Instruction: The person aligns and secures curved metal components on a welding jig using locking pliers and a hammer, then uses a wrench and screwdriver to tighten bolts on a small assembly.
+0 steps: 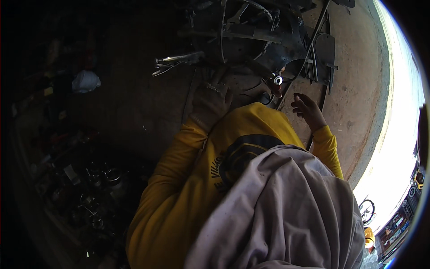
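Note:
My left hand [210, 102] reaches up to the lower edge of a dark metal frame [268, 33]. Its fingers fade into shadow there, so their grip cannot be made out. Locking pliers [179, 59] with shiny handles stick out from the frame's left side, just above that hand. To the right, my right hand [308, 110] is raised off the frame, its fingers loosely bent and apart with nothing visible in them. Close by is a small reddish object with a round white-rimmed end [277, 80], its kind unclear. A small dark rounded thing [265, 97] lies below it.
Long thin metal bars [313, 38] run beside the frame over the brown floor [358, 58]. Jumbled metal parts [112, 175] lie in the dark at lower left, and a pale bundle [86, 81] sits farther up. A bicycle wheel [367, 211] shows at bright lower right.

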Demonstrator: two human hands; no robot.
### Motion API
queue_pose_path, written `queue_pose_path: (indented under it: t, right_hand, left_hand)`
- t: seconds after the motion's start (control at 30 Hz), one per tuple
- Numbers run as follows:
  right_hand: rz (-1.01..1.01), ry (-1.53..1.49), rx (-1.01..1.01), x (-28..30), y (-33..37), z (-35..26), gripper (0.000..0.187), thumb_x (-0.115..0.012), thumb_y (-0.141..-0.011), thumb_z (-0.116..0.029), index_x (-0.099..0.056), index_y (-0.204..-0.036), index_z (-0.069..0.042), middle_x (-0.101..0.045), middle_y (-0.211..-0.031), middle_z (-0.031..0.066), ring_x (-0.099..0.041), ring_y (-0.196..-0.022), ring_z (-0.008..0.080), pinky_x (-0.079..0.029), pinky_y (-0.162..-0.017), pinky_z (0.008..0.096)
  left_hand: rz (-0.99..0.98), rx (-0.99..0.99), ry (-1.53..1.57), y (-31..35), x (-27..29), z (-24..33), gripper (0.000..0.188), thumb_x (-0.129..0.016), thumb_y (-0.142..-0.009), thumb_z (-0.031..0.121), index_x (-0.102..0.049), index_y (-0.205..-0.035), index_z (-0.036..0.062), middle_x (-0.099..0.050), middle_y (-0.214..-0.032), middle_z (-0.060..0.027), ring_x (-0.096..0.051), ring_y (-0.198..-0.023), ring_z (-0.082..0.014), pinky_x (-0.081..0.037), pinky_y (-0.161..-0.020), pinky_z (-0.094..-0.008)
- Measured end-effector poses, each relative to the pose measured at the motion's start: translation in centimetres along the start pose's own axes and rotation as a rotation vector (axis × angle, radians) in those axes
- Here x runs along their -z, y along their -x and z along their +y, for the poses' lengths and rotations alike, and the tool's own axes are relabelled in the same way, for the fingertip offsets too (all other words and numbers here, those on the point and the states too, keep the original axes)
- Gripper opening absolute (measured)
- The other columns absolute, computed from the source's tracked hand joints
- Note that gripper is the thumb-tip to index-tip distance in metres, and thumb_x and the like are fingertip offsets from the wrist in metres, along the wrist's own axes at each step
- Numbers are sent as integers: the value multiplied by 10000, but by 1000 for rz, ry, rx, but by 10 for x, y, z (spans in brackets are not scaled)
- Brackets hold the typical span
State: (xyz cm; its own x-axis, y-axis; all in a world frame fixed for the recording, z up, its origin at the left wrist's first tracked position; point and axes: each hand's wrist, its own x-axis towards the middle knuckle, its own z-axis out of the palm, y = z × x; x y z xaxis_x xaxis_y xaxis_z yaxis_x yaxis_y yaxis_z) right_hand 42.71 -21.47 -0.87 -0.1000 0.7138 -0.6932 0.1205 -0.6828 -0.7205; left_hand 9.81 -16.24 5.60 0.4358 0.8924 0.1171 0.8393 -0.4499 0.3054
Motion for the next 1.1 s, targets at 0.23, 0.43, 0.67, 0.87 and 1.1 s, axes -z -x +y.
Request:
queue_pose_path:
  t: [0.23,0.43,0.67,0.87,1.1]
  right_hand:
    - [31,258,126,8,-35,50,520,-565,-922,-406,-547,-1214,24,-662,-953,124,-629,-819,177,-490,-721,292]
    - [52,556,-23,19,-39,71,598,-584,-877,-463,-554,-1221,25,-650,-1054,237,-627,-1016,350,-477,-868,380]
    - [164,579,-91,18,-27,105,595,-582,-867,-480,-558,-1241,-18,-640,-1089,247,-611,-1047,373,-468,-909,396]
    - [195,596,-208,4,3,106,608,-572,-867,-488,-544,-1260,-26,-635,-1112,237,-594,-1086,361,-454,-942,388]
    - [286,593,-72,2,15,54,534,-576,-882,-431,-566,-1214,-14,-670,-1029,207,-650,-963,316,-494,-851,365]
  left_hand:
    - [160,27,204,32,-18,4,296,-592,-861,209,-593,-1126,77,-604,-1145,-129,-615,-975,-319,-507,-821,-415]
    - [-55,288,239,113,-82,-36,306,-597,-860,237,-599,-1116,69,-630,-1087,-143,-619,-981,-326,-497,-852,-428]
    - [-711,528,189,184,-140,-116,365,-524,-867,286,-627,-1124,47,-619,-1149,-183,-581,-1092,-307,-475,-919,-390]
    - [-704,530,268,172,-159,-153,370,-522,-858,290,-623,-1137,68,-598,-1202,-167,-564,-1113,-325,-462,-937,-394]
    - [-454,487,238,138,-184,-180,332,-578,-856,290,-639,-1069,43,-654,-1023,-202,-620,-979,-357,-480,-861,-403]
